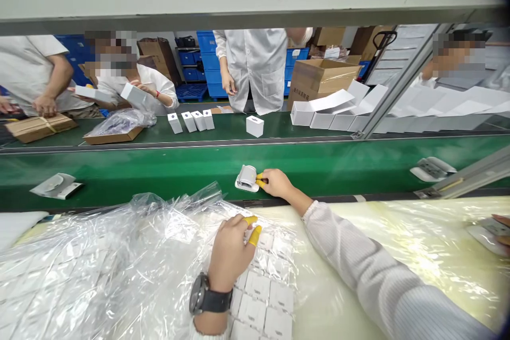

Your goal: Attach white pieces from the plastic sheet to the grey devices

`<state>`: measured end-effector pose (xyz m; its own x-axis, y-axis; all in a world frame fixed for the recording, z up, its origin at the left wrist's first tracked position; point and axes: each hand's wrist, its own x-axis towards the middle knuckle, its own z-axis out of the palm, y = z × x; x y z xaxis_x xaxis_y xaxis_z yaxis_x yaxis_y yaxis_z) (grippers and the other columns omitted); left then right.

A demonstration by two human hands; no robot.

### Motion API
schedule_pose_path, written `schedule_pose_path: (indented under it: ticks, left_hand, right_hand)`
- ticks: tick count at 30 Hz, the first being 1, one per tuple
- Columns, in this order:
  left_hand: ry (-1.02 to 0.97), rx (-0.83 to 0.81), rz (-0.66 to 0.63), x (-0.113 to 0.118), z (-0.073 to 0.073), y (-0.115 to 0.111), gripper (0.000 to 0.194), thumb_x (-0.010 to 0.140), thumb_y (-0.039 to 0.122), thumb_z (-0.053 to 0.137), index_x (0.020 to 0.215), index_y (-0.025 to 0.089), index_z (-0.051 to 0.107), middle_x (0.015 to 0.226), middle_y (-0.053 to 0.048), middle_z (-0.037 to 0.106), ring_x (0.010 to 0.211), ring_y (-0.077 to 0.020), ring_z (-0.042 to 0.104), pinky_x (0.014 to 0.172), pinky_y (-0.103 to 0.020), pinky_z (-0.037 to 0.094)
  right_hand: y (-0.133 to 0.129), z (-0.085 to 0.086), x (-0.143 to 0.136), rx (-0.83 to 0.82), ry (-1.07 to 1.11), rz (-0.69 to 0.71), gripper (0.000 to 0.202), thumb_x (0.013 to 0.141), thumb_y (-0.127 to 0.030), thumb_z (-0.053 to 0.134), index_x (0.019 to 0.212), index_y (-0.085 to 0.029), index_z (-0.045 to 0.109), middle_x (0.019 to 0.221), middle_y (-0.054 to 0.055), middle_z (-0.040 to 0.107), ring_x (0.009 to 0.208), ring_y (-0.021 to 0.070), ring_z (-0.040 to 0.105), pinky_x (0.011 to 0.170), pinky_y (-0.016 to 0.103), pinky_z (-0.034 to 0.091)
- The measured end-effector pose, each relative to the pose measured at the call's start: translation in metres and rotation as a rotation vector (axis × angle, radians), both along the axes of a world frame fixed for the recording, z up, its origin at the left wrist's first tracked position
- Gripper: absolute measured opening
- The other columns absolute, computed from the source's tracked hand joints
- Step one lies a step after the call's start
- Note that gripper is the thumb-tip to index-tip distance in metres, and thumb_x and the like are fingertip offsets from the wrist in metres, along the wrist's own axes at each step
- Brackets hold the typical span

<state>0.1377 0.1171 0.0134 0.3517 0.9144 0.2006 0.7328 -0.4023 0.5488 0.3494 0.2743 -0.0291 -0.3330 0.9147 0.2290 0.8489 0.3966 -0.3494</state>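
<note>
My right hand [274,183] reaches out over the green conveyor belt [191,175]. Its yellow-covered thumb and finger pinch the right side of a small white piece with a curved grey band on top [247,177]. Closer to me, my left hand [231,244], with yellow finger covers and a black watch at the wrist, hovers over crinkled clear plastic film [159,255]. Its thumb and forefinger are apart, with nothing visible between them. Under and beside the film lie rows of white square pieces [255,312].
Similar pieces lie on the belt at left [56,186] and right [432,169]. Behind is a second belt with small white boxes [255,126], a row of open white boxes [338,117] and co-workers. A metal post [402,82] rises at right; another person's hand [502,228] shows at the right edge.
</note>
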Motion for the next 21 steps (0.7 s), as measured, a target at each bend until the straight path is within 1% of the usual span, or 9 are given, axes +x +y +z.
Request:
schedule_pose_path:
  ticks: [3, 7, 9, 12, 13, 15, 17, 19, 21]
  left_hand:
    - [-0.005, -0.014, 0.01, 0.001, 0.0, -0.001, 0.026, 0.094, 0.027, 0.052, 0.114, 0.023, 0.069, 0.092, -0.005, 0.066, 0.089, -0.0229, 0.063, 0.083, -0.038, 0.048]
    - [-0.013, -0.03, 0.012, 0.001, 0.001, 0.0, 0.026, 0.093, 0.027, 0.053, 0.113, 0.023, 0.069, 0.092, -0.004, 0.066, 0.088, -0.0231, 0.063, 0.082, -0.037, 0.047]
    - [-0.021, -0.028, 0.003, 0.001, 0.0, 0.001, 0.026, 0.092, 0.026, 0.053, 0.112, 0.023, 0.07, 0.091, -0.005, 0.066, 0.088, -0.0231, 0.063, 0.082, -0.037, 0.046]
    - [-0.04, -0.02, -0.005, 0.001, 0.0, 0.0, 0.026, 0.09, 0.024, 0.054, 0.11, 0.021, 0.07, 0.091, -0.005, 0.066, 0.088, -0.023, 0.062, 0.083, -0.037, 0.045]
    - [-0.051, -0.017, -0.002, 0.001, 0.001, -0.001, 0.026, 0.09, 0.024, 0.054, 0.109, 0.021, 0.071, 0.09, -0.005, 0.066, 0.087, -0.0229, 0.062, 0.082, -0.037, 0.045]
    - [-0.078, -0.016, 0.008, 0.002, 0.001, -0.004, 0.025, 0.089, 0.024, 0.054, 0.107, 0.022, 0.071, 0.088, -0.005, 0.066, 0.086, -0.0226, 0.062, 0.08, -0.035, 0.045]
    - [-0.1, -0.016, 0.026, 0.003, 0.001, -0.006, 0.023, 0.088, 0.023, 0.055, 0.104, 0.023, 0.072, 0.087, -0.005, 0.066, 0.083, -0.022, 0.061, 0.078, -0.035, 0.045]
    - [-0.109, -0.014, 0.055, 0.004, 0.001, -0.006, 0.022, 0.087, 0.023, 0.057, 0.102, 0.022, 0.073, 0.088, -0.005, 0.067, 0.083, -0.0219, 0.061, 0.079, -0.035, 0.044]
    - [-0.112, -0.015, 0.082, 0.004, -0.001, -0.006, 0.021, 0.086, 0.023, 0.057, 0.1, 0.022, 0.073, 0.089, -0.005, 0.067, 0.083, -0.0222, 0.061, 0.079, -0.036, 0.044]
  right_hand:
    - [0.004, -0.006, 0.005, -0.056, 0.064, -0.01, 0.013, 0.082, -0.021, 0.062, 0.083, -0.019, 0.075, 0.072, 0.001, 0.065, 0.062, 0.0128, 0.052, 0.06, 0.024, 0.032]
    - [0.005, -0.007, 0.015, -0.091, 0.06, -0.062, 0.013, 0.077, -0.013, 0.061, 0.077, -0.017, 0.073, 0.064, -0.001, 0.061, 0.054, 0.0107, 0.045, 0.056, 0.024, 0.029]
    - [0.001, -0.005, 0.019, -0.099, 0.072, -0.064, 0.013, 0.078, -0.014, 0.061, 0.08, -0.017, 0.074, 0.063, -0.001, 0.061, 0.053, 0.0104, 0.045, 0.055, 0.023, 0.028]
    - [-0.007, 0.001, 0.023, -0.105, 0.102, -0.059, 0.017, 0.084, -0.022, 0.06, 0.091, -0.019, 0.075, 0.065, 0.0, 0.064, 0.054, 0.0113, 0.048, 0.054, 0.023, 0.028]
    - [-0.01, 0.003, 0.025, -0.092, 0.1, -0.069, 0.018, 0.086, -0.025, 0.059, 0.092, -0.02, 0.075, 0.066, 0.001, 0.065, 0.055, 0.012, 0.049, 0.054, 0.024, 0.028]
    - [-0.017, 0.008, 0.027, -0.033, 0.08, -0.119, 0.018, 0.086, -0.028, 0.058, 0.088, -0.019, 0.074, 0.068, 0.002, 0.066, 0.058, 0.0135, 0.052, 0.055, 0.024, 0.028]
    - [-0.025, 0.011, 0.031, 0.052, 0.078, -0.212, 0.02, 0.086, -0.028, 0.055, 0.081, -0.017, 0.071, 0.068, 0.005, 0.066, 0.059, 0.0152, 0.054, 0.056, 0.026, 0.029]
    - [-0.036, 0.01, 0.035, 0.108, 0.109, -0.265, 0.02, 0.085, -0.027, 0.052, 0.079, -0.017, 0.068, 0.068, 0.005, 0.066, 0.06, 0.0165, 0.055, 0.056, 0.026, 0.032]
    - [-0.055, 0.007, 0.039, 0.131, 0.173, -0.275, 0.021, 0.083, -0.027, 0.05, 0.073, -0.018, 0.065, 0.066, 0.005, 0.065, 0.058, 0.0176, 0.056, 0.056, 0.027, 0.035]
